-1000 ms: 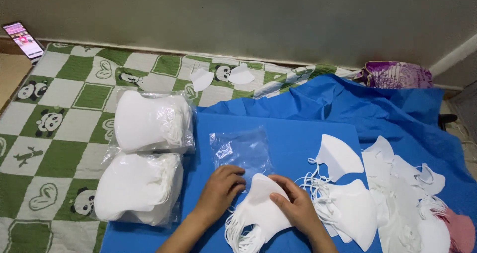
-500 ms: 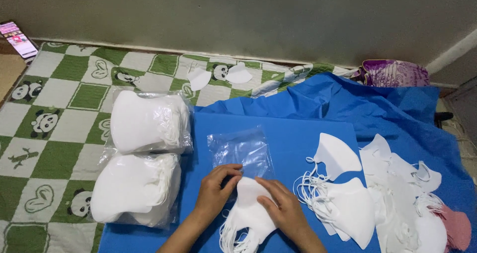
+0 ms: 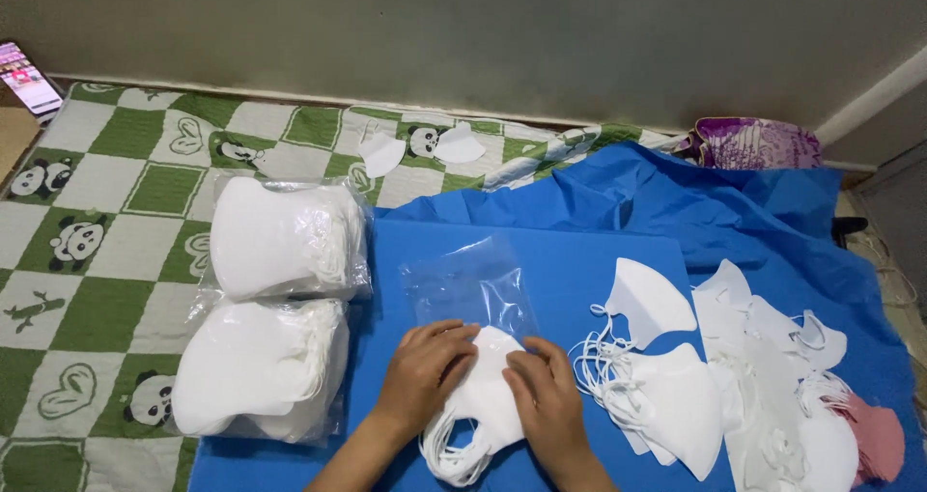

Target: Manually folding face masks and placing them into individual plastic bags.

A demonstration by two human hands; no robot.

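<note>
My left hand [image 3: 425,365] and my right hand [image 3: 547,395] press down side by side on a small stack of white folded face masks [image 3: 480,405] lying on a blue board [image 3: 570,260]. The masks' ear loops spill out toward me. The stack's top end touches an empty clear plastic bag [image 3: 470,286] lying flat just beyond my fingers. More loose white masks [image 3: 666,391] lie to the right of my right hand.
Two clear bags packed with white masks [image 3: 280,236] [image 3: 256,366] sit at the left on a green panda-print mat [image 3: 97,212]. A pile of white masks [image 3: 782,376] and pink ones [image 3: 874,439] lies far right on blue cloth [image 3: 676,197]. A phone [image 3: 27,77] lies top left.
Both hands have slid the mask stack forward and to the left, up to the clear bag's edge. My view has shifted slightly.
</note>
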